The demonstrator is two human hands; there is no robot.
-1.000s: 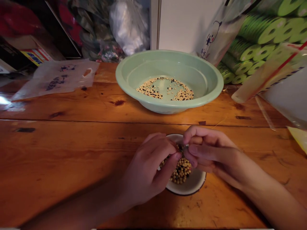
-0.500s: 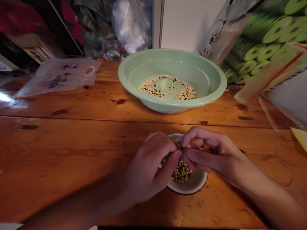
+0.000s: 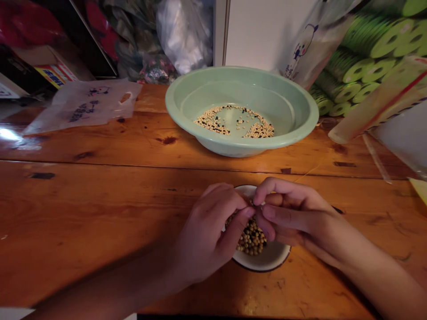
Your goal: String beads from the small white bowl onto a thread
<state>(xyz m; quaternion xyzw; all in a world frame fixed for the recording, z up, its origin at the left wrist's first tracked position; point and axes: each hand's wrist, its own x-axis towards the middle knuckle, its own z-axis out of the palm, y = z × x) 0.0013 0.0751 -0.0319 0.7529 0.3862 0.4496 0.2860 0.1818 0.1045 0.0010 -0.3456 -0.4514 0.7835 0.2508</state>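
Fingers of the left hand (image 3: 208,235) and right hand (image 3: 292,218) pressed together in a tight pinch, what they hold too small to tell, right over mixed beans (image 3: 251,239) in a white enamel bowl (image 3: 267,263) on the wooden table (image 3: 83,209); pale green basin (image 3: 240,149) beyond, holding a thin scatter of beans (image 3: 233,122).

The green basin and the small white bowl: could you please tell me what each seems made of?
The green basin looks like glossy moulded plastic, going by its smooth, thick rim, though I cannot be sure. The small white bowl looks like enamelled metal: glossy white with a thin dark edge.
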